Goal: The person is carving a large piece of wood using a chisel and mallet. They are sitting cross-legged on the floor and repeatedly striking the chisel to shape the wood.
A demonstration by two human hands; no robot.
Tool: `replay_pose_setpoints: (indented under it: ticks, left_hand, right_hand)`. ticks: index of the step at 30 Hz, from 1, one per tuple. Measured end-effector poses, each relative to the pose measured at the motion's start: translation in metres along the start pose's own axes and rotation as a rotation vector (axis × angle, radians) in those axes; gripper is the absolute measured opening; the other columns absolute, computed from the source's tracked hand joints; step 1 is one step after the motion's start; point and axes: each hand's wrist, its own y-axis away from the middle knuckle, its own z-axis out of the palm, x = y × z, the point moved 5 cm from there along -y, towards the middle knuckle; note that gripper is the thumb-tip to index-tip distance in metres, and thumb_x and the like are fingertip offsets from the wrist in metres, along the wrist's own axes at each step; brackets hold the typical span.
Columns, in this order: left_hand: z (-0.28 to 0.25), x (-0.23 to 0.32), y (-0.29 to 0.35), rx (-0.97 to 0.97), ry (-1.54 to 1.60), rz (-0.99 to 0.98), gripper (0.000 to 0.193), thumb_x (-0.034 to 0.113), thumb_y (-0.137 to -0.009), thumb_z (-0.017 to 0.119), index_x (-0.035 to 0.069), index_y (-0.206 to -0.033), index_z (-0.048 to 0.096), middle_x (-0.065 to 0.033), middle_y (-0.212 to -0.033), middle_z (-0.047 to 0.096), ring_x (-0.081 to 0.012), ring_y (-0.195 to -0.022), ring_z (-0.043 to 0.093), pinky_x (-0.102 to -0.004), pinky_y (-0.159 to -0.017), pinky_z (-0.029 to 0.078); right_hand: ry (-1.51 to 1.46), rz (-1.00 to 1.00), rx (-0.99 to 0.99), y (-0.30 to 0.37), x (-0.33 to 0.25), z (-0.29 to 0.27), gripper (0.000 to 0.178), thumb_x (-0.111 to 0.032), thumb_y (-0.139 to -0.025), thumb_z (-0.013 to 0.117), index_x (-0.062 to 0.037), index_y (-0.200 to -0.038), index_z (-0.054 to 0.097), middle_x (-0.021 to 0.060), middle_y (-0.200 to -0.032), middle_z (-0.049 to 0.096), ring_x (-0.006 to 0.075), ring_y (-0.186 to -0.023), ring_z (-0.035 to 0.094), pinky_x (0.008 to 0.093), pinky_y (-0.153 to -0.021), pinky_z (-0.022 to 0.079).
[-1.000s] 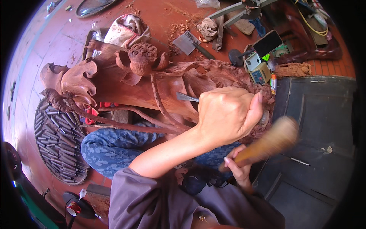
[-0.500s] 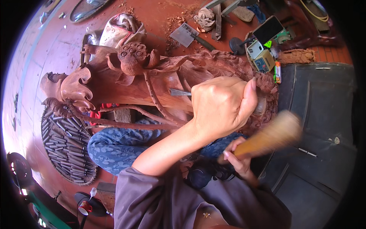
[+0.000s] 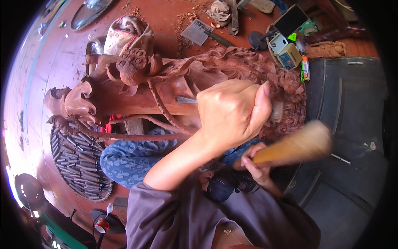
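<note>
A reddish-brown wood carving [image 3: 124, 96] lies lengthwise in front of me, with a lotus seed pod [image 3: 132, 66] and curling stems worked into it. My left hand [image 3: 230, 114] is closed in a fist over its middle, wrapped round a chisel [image 3: 185, 100]. Only the flat metal blade shows, pointing left against the carved surface; the fist hides the handle. Lower right, the fingers of my right hand [image 3: 258, 164] close round the narrow end of a wooden mallet [image 3: 296, 145]. Its thick pale head is smeared by motion and stands apart from the left fist.
A round basket [image 3: 108, 195] full of chisels lies at the left. Beyond the carving are a cloth sack [image 3: 129, 35], a flat-bladed tool [image 3: 197, 32] and wood chips. Far right, a phone [image 3: 291, 20] stands above a small control box [image 3: 289, 58]. A dark panel [image 3: 352, 108] lies at the right.
The view has shifted slightly, so the carving and left fist sit a little further left. Both hands keep their grips, and the mallet is blurred in both frames.
</note>
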Motion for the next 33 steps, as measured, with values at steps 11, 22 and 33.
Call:
replay_pose_setpoints:
  ticks: [11, 22, 33]
  left_hand:
    - [0.002, -0.005, 0.004, -0.019, -0.024, 0.0, 0.033, 0.016, -0.084, 0.061, 0.009, -0.053, 0.051, -0.0085, -0.05, 0.046, -0.0275, -0.045, 0.051, -0.0381, -0.042, 0.038]
    - [0.0, -0.004, 0.009, -0.065, -0.075, 0.004, 0.033, 0.017, -0.085, 0.058, 0.008, -0.054, 0.051, -0.009, -0.051, 0.048, -0.0277, -0.047, 0.053, -0.0389, -0.043, 0.039]
    - [-0.004, -0.009, 0.006, -0.094, -0.139, -0.043, 0.033, 0.019, -0.086, 0.057, 0.006, -0.056, 0.052, -0.0096, -0.053, 0.049, -0.0292, -0.05, 0.055, -0.0401, -0.046, 0.041]
  right_hand:
    - [-0.116, 0.169, 0.027, 0.006, 0.006, 0.004, 0.022, -0.002, -0.077, 0.067, -0.0046, -0.081, 0.046, 0.0037, -0.069, 0.057, 0.0105, -0.061, 0.052, 0.0263, -0.062, 0.041]
    - [-0.324, -0.044, 0.209, 0.006, 0.013, 0.018, 0.022, -0.002, -0.076, 0.069, -0.0041, -0.067, 0.05, 0.0023, -0.06, 0.056, 0.009, -0.055, 0.051, 0.0246, -0.054, 0.041]
    - [-0.087, 0.175, 0.021, 0.007, 0.013, 0.007, 0.022, -0.005, -0.075, 0.073, -0.0045, -0.067, 0.052, 0.0034, -0.061, 0.057, 0.0102, -0.054, 0.052, 0.0267, -0.052, 0.041]
